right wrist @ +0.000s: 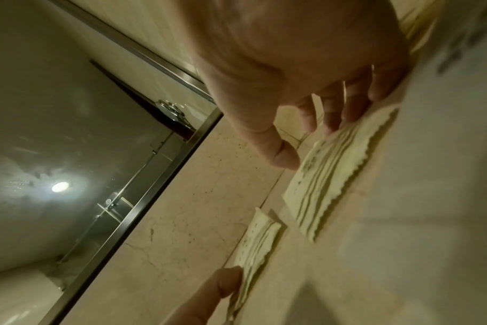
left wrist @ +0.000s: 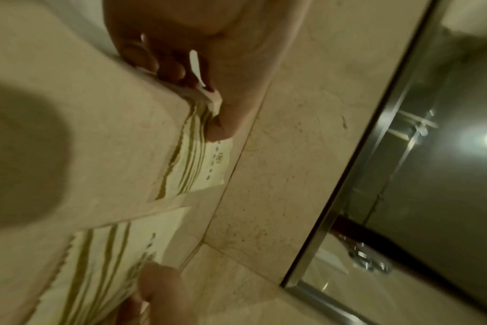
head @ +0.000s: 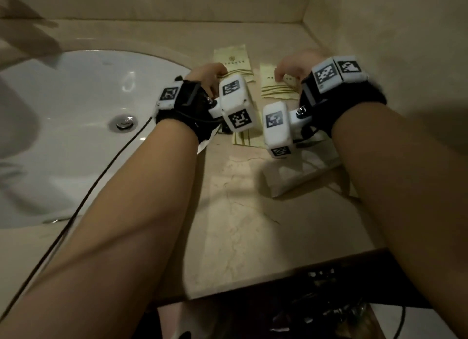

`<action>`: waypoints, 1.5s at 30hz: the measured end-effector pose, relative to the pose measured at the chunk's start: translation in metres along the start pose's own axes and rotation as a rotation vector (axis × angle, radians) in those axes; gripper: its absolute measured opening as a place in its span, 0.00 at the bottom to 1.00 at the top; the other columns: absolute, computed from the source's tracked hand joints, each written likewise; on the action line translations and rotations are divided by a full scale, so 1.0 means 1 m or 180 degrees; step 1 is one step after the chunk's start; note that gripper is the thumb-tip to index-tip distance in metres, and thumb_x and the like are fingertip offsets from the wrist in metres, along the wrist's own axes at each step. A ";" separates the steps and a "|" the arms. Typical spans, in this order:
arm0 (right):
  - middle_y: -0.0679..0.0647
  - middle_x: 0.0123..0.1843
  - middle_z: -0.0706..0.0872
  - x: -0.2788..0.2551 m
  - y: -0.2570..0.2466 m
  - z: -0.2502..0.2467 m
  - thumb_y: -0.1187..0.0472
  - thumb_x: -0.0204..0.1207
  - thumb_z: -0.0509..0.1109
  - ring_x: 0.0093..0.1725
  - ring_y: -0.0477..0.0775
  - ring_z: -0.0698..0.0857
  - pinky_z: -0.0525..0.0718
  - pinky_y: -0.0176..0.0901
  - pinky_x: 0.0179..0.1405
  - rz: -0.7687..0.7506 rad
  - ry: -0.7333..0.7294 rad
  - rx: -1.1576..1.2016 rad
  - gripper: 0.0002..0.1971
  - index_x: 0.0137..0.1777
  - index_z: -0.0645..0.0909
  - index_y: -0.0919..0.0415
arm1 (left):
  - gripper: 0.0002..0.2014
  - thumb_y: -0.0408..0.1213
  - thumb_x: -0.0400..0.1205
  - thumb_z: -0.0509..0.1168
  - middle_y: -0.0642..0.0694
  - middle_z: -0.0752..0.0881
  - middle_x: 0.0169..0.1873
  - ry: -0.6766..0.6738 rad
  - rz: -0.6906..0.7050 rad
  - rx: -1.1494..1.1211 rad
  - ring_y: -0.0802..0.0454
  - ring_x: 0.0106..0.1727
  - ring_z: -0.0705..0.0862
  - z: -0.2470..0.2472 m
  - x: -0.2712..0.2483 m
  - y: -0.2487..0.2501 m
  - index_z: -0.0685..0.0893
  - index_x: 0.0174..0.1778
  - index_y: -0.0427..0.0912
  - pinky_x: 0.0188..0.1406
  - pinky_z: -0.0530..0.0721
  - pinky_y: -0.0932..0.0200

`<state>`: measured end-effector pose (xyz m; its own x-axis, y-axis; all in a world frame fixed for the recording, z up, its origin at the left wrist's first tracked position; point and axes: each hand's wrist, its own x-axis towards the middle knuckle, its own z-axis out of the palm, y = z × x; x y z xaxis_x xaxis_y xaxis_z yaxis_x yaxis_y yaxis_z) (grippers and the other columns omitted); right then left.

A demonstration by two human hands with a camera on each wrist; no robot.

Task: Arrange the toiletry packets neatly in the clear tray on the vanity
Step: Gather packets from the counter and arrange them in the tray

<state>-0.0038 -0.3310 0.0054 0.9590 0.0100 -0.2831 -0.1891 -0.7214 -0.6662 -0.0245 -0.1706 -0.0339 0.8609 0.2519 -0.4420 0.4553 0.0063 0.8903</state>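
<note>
Two cream packets with gold stripes lie side by side on the marble vanity. My left hand (head: 212,73) pinches the near end of the left packet (head: 233,60); in the left wrist view the thumb lies on top of this packet (left wrist: 200,154) and its end is lifted. My right hand (head: 286,71) rests its fingertips (right wrist: 334,127) on the end of the right packet (head: 276,88), and the thumb touches that packet's edge (right wrist: 328,176), which lies flat. A third packet (head: 241,138) shows below the wrist cameras. The clear tray (head: 291,184) sits on the counter under my right wrist, partly hidden.
A white sink basin (head: 76,136) with a metal drain (head: 124,122) fills the left. A black cable (head: 101,171) runs over its rim. Walls close the back and right (head: 392,35), with a framed mirror (left wrist: 431,154) above. The counter's front edge (head: 278,273) is near me.
</note>
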 end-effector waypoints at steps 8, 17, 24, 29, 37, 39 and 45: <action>0.57 0.38 0.77 -0.006 -0.004 -0.001 0.59 0.79 0.66 0.51 0.53 0.76 0.72 0.37 0.31 0.0155 0.0168 -0.0858 0.16 0.62 0.79 0.69 | 0.14 0.39 0.82 0.64 0.42 0.78 0.24 -0.0047 -0.0100 0.0227 0.51 0.31 0.73 0.000 -0.002 0.007 0.72 0.32 0.39 0.42 0.73 0.56; 0.47 0.34 0.72 0.004 0.016 0.004 0.64 0.72 0.72 0.32 0.42 0.73 0.76 0.32 0.34 0.0151 0.0269 0.0466 0.15 0.31 0.69 0.53 | 0.14 0.29 0.80 0.62 0.48 0.73 0.15 0.0247 0.0022 -0.0310 0.59 0.12 0.70 -0.001 -0.002 0.003 0.70 0.28 0.40 0.18 0.71 0.68; 0.54 0.32 0.74 0.005 0.012 0.004 0.68 0.70 0.69 0.43 0.53 0.78 0.75 0.41 0.43 0.0128 0.0400 0.0440 0.06 0.37 0.74 0.60 | 0.10 0.22 0.80 0.61 0.44 0.80 0.09 0.0310 0.0270 -0.0433 0.57 0.11 0.78 0.004 -0.005 0.008 0.76 0.31 0.32 0.13 0.78 0.69; 0.50 0.33 0.72 0.007 0.015 0.004 0.68 0.72 0.68 0.39 0.48 0.77 0.76 0.37 0.39 0.0071 0.0363 0.0704 0.15 0.29 0.67 0.57 | 0.11 0.21 0.80 0.57 0.41 0.77 0.24 0.0213 0.0481 -0.0927 0.49 0.28 0.78 0.010 -0.009 0.011 0.73 0.31 0.33 0.25 0.82 0.60; 0.53 0.35 0.77 -0.007 0.004 -0.006 0.65 0.71 0.66 0.29 0.49 0.75 0.76 0.39 0.30 0.0107 0.0288 0.1245 0.09 0.31 0.72 0.59 | 0.06 0.25 0.80 0.56 0.37 0.81 0.47 0.0205 0.0267 -0.1519 0.46 0.40 0.85 -0.007 -0.012 0.015 0.74 0.38 0.32 0.22 0.84 0.64; 0.53 0.37 0.81 -0.008 0.002 -0.008 0.68 0.74 0.65 0.34 0.51 0.82 0.86 0.42 0.36 0.0066 0.0179 0.1676 0.07 0.35 0.75 0.60 | 0.06 0.25 0.81 0.55 0.36 0.79 0.54 0.0103 0.0164 -0.1748 0.45 0.43 0.84 -0.015 -0.017 0.019 0.74 0.39 0.32 0.20 0.85 0.63; 0.56 0.43 0.88 -0.023 -0.019 -0.010 0.68 0.75 0.65 0.43 0.53 0.89 0.90 0.47 0.48 -0.0147 -0.0166 0.2400 0.02 0.44 0.77 0.63 | 0.14 0.22 0.85 0.51 0.39 0.74 0.32 -0.0055 0.0480 -0.2467 0.47 0.34 0.79 -0.028 -0.048 0.033 0.73 0.34 0.32 0.60 0.83 0.62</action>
<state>-0.0199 -0.3243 0.0311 0.9618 0.0749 -0.2632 -0.2599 -0.0507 -0.9643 -0.0568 -0.1555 0.0194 0.9071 0.2886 -0.3065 0.0508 0.6476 0.7603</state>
